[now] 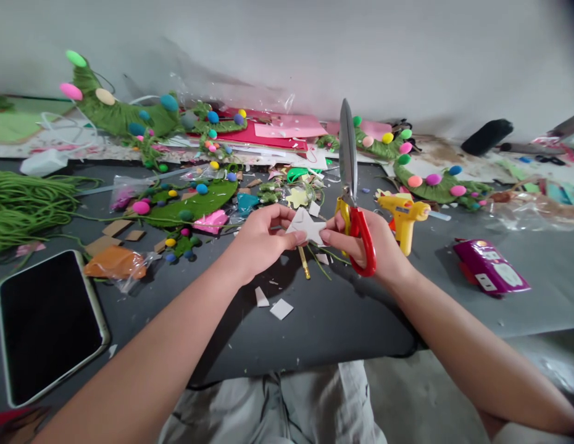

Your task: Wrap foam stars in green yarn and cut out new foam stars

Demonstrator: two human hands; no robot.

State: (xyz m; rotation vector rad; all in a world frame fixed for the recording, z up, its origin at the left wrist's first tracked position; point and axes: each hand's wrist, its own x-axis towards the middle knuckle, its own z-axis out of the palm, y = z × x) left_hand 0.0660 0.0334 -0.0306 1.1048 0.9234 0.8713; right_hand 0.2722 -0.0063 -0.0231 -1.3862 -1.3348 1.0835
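Between my hands is a small white paper star (308, 226), held above the dark table. My left hand (263, 237) is closed on its left side, thumb on the front. My right hand (374, 240) has the scissors (361, 237) hung on its fingers, with red and yellow handles and the shut blades pointing up. Its thumb and fingertip also pinch the star's right point. Below lie a pencil (305, 264) and white paper scraps (281, 309). A pale yellow star shape (297, 197) rests just behind.
A yellow glue gun (406, 222) and a purple packet (492, 266) lie on the right. At left are a tablet (50, 327), green yarn (28, 206) and an orange bag (115, 262). Green wrapped shapes with coloured balls (124, 117) line the back by the wall.
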